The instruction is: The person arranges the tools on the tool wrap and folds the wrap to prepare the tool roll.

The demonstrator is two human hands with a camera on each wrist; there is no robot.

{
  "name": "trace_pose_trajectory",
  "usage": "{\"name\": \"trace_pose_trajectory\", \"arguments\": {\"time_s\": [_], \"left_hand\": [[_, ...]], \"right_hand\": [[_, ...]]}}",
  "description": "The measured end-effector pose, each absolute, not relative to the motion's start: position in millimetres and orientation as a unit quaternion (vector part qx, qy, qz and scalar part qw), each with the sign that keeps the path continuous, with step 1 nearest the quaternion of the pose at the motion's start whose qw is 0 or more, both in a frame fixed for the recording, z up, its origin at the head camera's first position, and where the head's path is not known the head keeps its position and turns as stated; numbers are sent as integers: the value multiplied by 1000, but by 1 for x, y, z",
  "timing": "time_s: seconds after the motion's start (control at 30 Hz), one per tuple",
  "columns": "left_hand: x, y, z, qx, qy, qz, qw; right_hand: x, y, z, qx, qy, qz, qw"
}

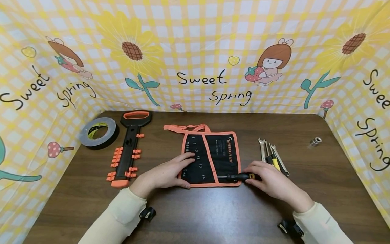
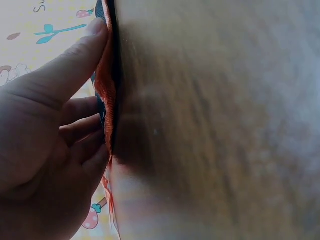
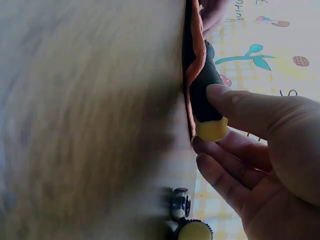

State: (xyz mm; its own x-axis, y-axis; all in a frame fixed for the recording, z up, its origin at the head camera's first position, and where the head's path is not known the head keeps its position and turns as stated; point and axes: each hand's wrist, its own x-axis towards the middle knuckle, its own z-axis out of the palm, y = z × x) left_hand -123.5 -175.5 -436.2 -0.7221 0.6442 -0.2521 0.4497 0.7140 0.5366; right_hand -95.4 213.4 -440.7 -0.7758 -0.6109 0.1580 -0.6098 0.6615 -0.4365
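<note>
A black tool pouch (image 1: 213,156) with orange trim and numbered pockets lies unrolled at the table's middle. My left hand (image 1: 179,171) rests on its left part, fingers laid flat over the pockets and thumb at the near edge. In the left wrist view the thumb of that hand (image 2: 60,100) runs along the orange pouch edge (image 2: 106,85). My right hand (image 1: 259,176) pinches the black and yellow handle of a screwdriver (image 1: 240,176) whose shaft lies across the pouch's lower right corner. The right wrist view shows the right hand (image 3: 260,130), thumb on the screwdriver handle (image 3: 205,90), against the pouch edge (image 3: 194,50).
A grey tape roll (image 1: 98,132) and a black and orange wrench rack (image 1: 129,149) lie at the left. Loose wrenches with a yellow-handled tool (image 1: 274,156) lie right of the pouch, and a small metal socket (image 1: 315,141) lies further right. Patterned cloth (image 1: 195,61) walls the table.
</note>
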Motion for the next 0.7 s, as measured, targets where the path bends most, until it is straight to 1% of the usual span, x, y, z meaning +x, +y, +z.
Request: {"name": "trace_pose_trajectory", "arguments": {"time_s": [0.37, 0.7], "left_hand": [[-123, -175, -436, 304, 899, 227, 218], [-123, -175, -437, 304, 901, 222, 216]], "right_hand": [[-93, 203, -442, -344, 908, -235, -29], [-93, 195, -442, -354, 904, -242, -15]]}}
